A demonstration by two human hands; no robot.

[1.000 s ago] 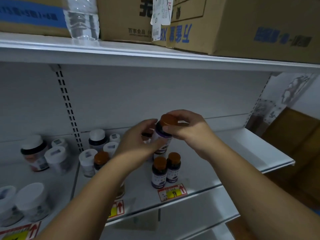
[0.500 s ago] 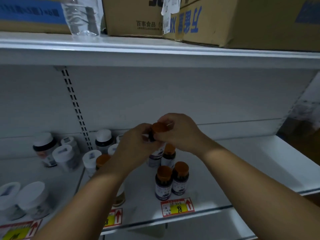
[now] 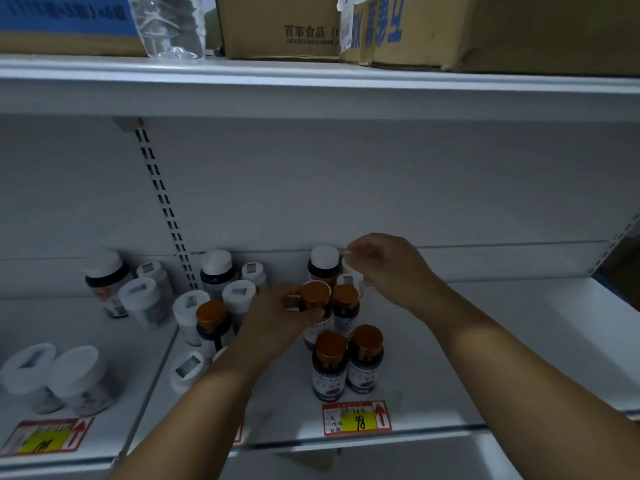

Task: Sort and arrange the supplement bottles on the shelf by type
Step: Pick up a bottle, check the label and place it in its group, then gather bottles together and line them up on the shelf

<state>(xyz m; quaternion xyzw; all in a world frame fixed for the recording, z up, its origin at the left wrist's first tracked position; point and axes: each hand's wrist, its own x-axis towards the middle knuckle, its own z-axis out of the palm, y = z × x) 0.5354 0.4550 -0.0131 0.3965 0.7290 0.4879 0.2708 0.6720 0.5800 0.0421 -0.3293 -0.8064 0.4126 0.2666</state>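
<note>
Left hand grips an amber-capped bottle, fingers curled round its neck and shoulder, base down on the shelf. Half a second ago both hands held this bottle up off the shelf, cap pinched between them; now it sits low, in the cluster, and only the left hand has it.

Right hand has left that bottle and gone to 1 o'clock of it. Fingers are curled over a white-lidded jar at the back wall. The jar blurs in motion; whether it is lifted I cannot tell.

The held bottle: dark glossy body, pale label mostly hidden by fingers, round metallic orange-brown cap. Touching it at 3 o'clock, a second amber-capped bottle. At 6 o'clock, the front pair of like bottles stands side by side, upright, purple-toned labels facing out. Behind, at 12 o'clock, a dark bottle with white cap.

At 9 o'clock, a lone amber-capped bottle among squat white-lidded tubs, matte plastic, small square stickers on the lids. More tubs on the neighbouring shelf bay at far 9 o'clock.

Red-and-yellow price tag on the shelf lip at 6 o'clock, marked 98. Shelf is smooth white painted metal. Cardboard boxes and a clear plastic bottle on the tier above.
</note>
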